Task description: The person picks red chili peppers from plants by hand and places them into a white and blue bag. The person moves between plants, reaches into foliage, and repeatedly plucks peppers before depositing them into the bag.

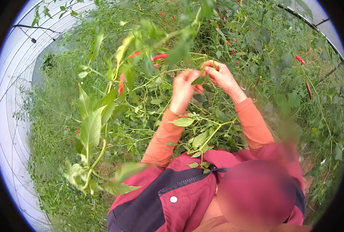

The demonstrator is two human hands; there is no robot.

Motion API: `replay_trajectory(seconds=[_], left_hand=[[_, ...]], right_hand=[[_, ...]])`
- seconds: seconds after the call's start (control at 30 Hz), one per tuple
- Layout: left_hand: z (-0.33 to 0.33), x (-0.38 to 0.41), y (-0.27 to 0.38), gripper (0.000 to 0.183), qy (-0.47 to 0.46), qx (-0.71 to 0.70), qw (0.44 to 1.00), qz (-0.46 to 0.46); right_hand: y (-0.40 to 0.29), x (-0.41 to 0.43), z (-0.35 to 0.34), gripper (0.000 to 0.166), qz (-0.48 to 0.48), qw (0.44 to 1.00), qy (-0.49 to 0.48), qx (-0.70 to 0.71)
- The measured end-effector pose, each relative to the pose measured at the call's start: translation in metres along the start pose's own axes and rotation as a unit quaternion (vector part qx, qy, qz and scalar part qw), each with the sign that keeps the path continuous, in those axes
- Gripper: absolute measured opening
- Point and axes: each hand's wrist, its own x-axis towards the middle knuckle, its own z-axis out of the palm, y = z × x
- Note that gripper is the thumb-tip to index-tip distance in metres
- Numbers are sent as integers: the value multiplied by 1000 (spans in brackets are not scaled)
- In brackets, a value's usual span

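Note:
My left hand (186, 84) and my right hand (221, 76) meet among the branches of chilli pepper plants, with the fingertips almost touching. A green leaf (198, 81) lies against the fingers of the left hand, which is blurred; whether it grips the leaf is unclear. Thumb and forefinger of the right hand pinch a thin green part of the plant, mostly hidden by the fingers. Just left of the hands hangs a red chilli pepper (159, 57). Another red chilli (121, 83) hangs lower on a nearby branch.
A leafy branch (104, 142) arches close on the left, and a forked stem (218, 127) crosses between my forearms. More red chillies (300, 60) and a brown, withered one (309, 90) hang at right. Plastic greenhouse sheeting (12, 124) curves along the left.

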Motion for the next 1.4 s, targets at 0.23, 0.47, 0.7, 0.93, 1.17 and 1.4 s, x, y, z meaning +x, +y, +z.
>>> replay_trajectory(seconds=[0.23,0.47,0.7,0.93,1.17,1.4], left_hand=[[-12,50,-6,30,-78,15,987,-140],[-22,58,-36,21,-50,133,984,-105],[3,25,-33,25,-12,233,972,-41],[8,62,-146,9,-134,43,968,208],[-4,44,-168,8,58,270,939,205],[22,11,-130,17,-21,-224,970,88]], right_hand=[[19,-8,17,13,-69,974,-30,-214],[37,-13,-13,19,3,966,79,-245],[-3,-12,-2,31,-29,997,53,-44],[-11,22,89,25,-102,939,-135,-299],[0,25,98,19,-9,969,-134,-206],[8,16,86,28,58,977,-89,-183]])
